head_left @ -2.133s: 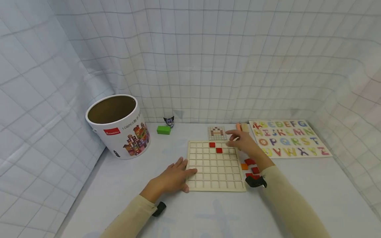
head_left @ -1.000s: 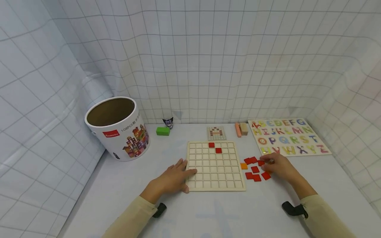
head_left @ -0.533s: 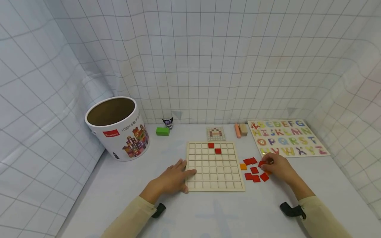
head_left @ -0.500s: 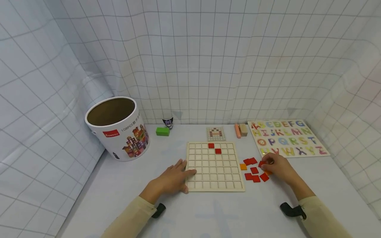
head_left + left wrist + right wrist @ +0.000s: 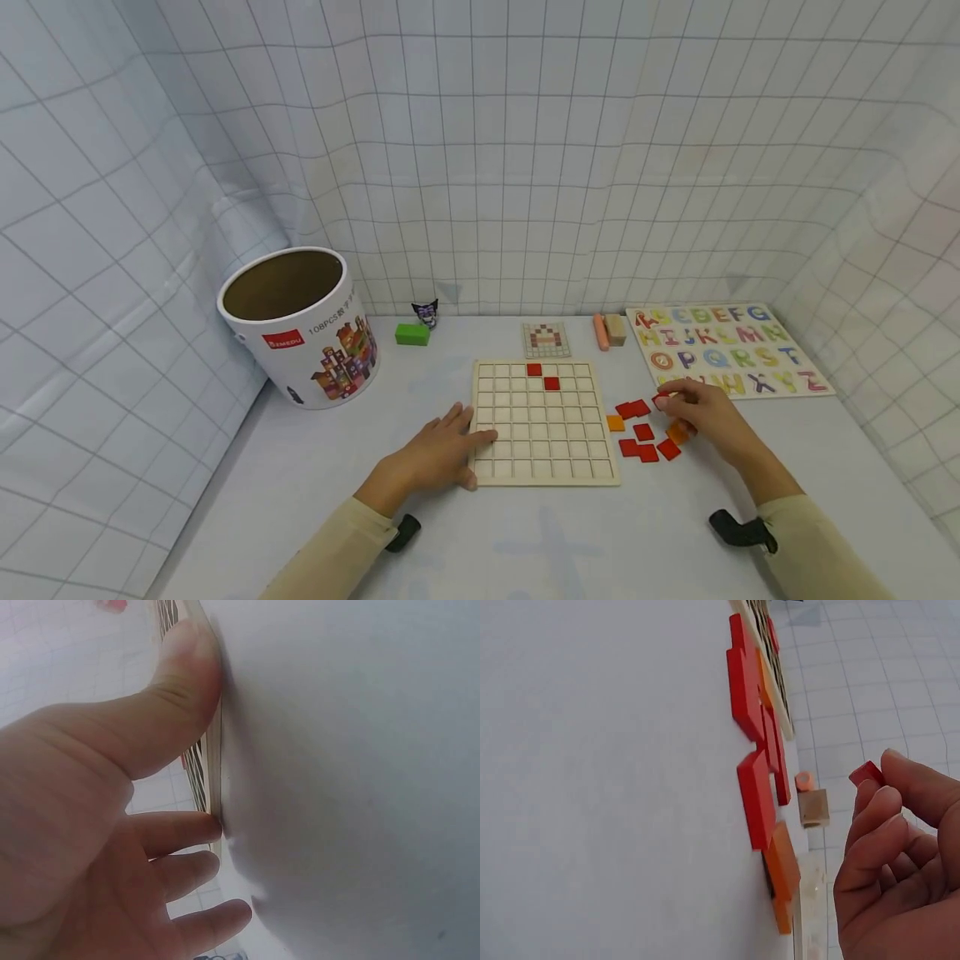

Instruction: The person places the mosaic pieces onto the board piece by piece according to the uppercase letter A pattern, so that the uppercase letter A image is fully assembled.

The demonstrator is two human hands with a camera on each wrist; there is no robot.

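A pale wooden grid board (image 5: 537, 435) lies in the middle of the table, with two red tiles in its upper squares. My left hand (image 5: 433, 457) rests at its left edge, fingers fairly straight and the thumb over the rim; the left wrist view shows the thumb (image 5: 187, 671) against the board's side. To the right of the board, my right hand (image 5: 705, 417) pinches a small red square tile (image 5: 865, 774) between thumb and fingertips, raised above the table. Beneath it several loose red tiles (image 5: 643, 432) and a few orange tiles (image 5: 678, 432) lie scattered.
Behind the board lies a small pattern card (image 5: 546, 340). An orange stick (image 5: 601, 332) and a wooden block (image 5: 615, 330) are right of it, then an alphabet board (image 5: 738, 346). At left stand a big white bucket (image 5: 318, 350) and a green block (image 5: 412, 334).
My right hand has moved from the board's upper right corner to the loose tiles, and has lifted a red tile from among them. My left hand has stayed at the board's edge.
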